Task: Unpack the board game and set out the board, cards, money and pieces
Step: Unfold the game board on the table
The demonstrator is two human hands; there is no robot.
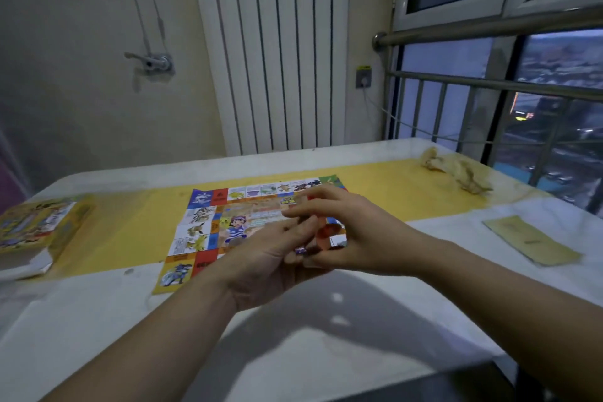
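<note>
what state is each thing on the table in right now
game board: unfolded, lying flat
game box: at left, blurred, lid unclear
small item: held by both hands over the board
left hand: holds the item
right hand: pinches the item
yellow paper: lying flat

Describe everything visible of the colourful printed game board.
The colourful printed game board is a thin, creased, paper-like sheet, unfolded flat. Creature squares border it; a cartoon figure marks the centre. It lies across the yellow strip, near edge on the white table. The left hand and right hand, gripping a small blurred item, hide its right part.
</note>
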